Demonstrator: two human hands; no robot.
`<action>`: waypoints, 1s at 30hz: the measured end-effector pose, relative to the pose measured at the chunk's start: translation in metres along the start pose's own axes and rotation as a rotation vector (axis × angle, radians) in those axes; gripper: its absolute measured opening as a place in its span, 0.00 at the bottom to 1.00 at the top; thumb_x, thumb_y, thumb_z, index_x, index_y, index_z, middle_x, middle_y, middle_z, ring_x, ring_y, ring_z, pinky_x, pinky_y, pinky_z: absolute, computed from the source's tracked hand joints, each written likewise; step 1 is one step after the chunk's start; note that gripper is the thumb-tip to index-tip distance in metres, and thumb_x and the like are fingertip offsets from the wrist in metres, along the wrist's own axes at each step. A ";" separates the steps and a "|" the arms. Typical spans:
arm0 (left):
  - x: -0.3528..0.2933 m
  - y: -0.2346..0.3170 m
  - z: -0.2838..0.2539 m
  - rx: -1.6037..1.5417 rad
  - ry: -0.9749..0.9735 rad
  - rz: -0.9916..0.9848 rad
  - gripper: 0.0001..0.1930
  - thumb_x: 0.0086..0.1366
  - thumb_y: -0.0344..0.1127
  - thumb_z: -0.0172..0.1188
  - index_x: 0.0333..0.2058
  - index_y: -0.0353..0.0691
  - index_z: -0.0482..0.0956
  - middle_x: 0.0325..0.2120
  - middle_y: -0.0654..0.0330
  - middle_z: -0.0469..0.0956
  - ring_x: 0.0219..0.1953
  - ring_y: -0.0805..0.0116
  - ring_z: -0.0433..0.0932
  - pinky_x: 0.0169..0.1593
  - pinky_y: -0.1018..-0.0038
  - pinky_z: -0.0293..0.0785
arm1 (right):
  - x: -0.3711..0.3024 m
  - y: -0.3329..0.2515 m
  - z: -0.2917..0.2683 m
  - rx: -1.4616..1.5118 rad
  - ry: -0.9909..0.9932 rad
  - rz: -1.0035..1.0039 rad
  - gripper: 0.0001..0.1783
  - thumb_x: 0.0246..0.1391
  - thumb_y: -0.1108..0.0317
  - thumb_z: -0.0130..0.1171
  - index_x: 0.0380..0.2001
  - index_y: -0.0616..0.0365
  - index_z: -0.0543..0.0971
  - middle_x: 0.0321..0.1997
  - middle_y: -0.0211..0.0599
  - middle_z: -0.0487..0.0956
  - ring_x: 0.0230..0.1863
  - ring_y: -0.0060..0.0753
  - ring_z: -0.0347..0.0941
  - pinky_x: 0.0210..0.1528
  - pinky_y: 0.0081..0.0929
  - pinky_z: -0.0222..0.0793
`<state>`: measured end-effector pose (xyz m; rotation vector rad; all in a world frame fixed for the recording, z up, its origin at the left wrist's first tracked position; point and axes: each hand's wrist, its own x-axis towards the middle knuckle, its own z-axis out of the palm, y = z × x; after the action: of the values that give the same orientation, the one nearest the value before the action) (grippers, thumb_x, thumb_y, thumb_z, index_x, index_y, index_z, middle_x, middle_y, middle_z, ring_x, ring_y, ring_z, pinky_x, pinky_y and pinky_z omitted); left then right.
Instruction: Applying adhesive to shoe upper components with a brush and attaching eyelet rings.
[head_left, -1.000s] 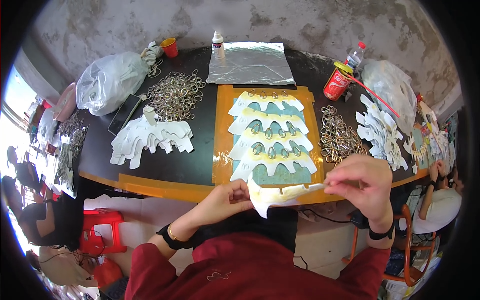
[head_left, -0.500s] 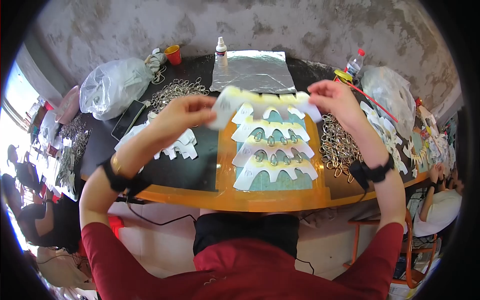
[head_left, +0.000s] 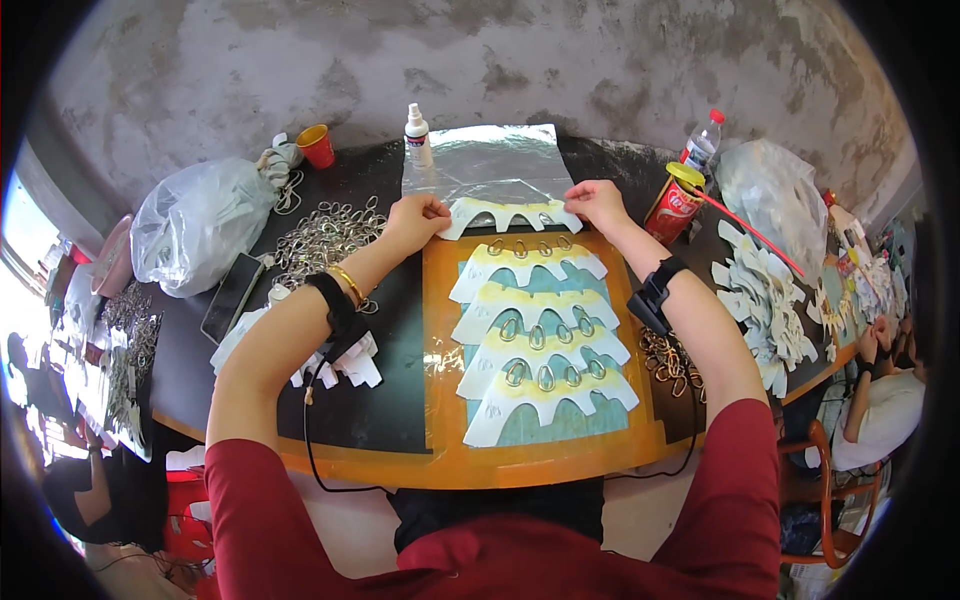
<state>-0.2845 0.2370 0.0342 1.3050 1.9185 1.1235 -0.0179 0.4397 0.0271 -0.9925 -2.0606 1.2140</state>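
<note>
Both my hands hold the ends of a white scalloped strip [head_left: 512,213] with a yellowish edge, low over the table at the foil's near side. My left hand [head_left: 420,220] pinches its left end, and my right hand [head_left: 597,204] pinches the right end. Nearer to me, more scalloped pieces [head_left: 490,418] like it overlap in rows on a teal mat [head_left: 580,425] edged with orange sheeting. Oval metal rings [head_left: 545,377] sit along several of these rows. Whether the held strip touches the surface beneath it is unclear.
Silver foil [head_left: 500,160] lies at the back with a white spray bottle [head_left: 418,138]. Loose rings [head_left: 325,240] are heaped at left, beside a phone [head_left: 232,298] and a plastic bag [head_left: 200,230]. At right stand a red can [head_left: 672,208] and loose white pieces [head_left: 765,305]. Other people sit at both sides.
The strip, held up and tilted before, is now lower and farther back, near the foil. My left hand has shifted from its lower left side to its left end. The view has shifted too.
</note>
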 end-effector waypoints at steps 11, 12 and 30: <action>-0.005 -0.002 -0.002 0.463 0.093 0.354 0.15 0.62 0.43 0.58 0.35 0.34 0.80 0.29 0.51 0.78 0.33 0.58 0.78 0.38 0.69 0.71 | -0.081 -0.055 -0.066 -0.188 -0.148 -0.223 0.10 0.56 0.69 0.56 0.38 0.64 0.80 0.30 0.31 0.81 0.30 0.17 0.73 0.35 0.19 0.69; -0.004 0.003 0.002 0.450 0.079 0.367 0.15 0.62 0.43 0.58 0.35 0.34 0.80 0.29 0.51 0.78 0.33 0.58 0.78 0.38 0.69 0.71 | -0.098 -0.053 -0.080 -0.260 -0.215 -0.139 0.10 0.57 0.69 0.55 0.38 0.64 0.80 0.29 0.32 0.81 0.29 0.18 0.73 0.35 0.20 0.69; -0.017 0.076 -0.089 0.226 0.095 -0.038 0.26 0.67 0.56 0.46 0.38 0.37 0.78 0.35 0.64 0.77 0.34 0.75 0.73 0.40 0.76 0.66 | -0.128 0.004 -0.119 -0.690 -0.109 -0.148 0.18 0.39 0.77 0.63 0.39 0.59 0.81 0.29 0.38 0.79 0.30 0.32 0.77 0.36 0.26 0.73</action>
<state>-0.3146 0.2052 0.1440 1.3467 2.1830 0.9887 0.1470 0.3953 0.0658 -1.0452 -2.6576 0.4790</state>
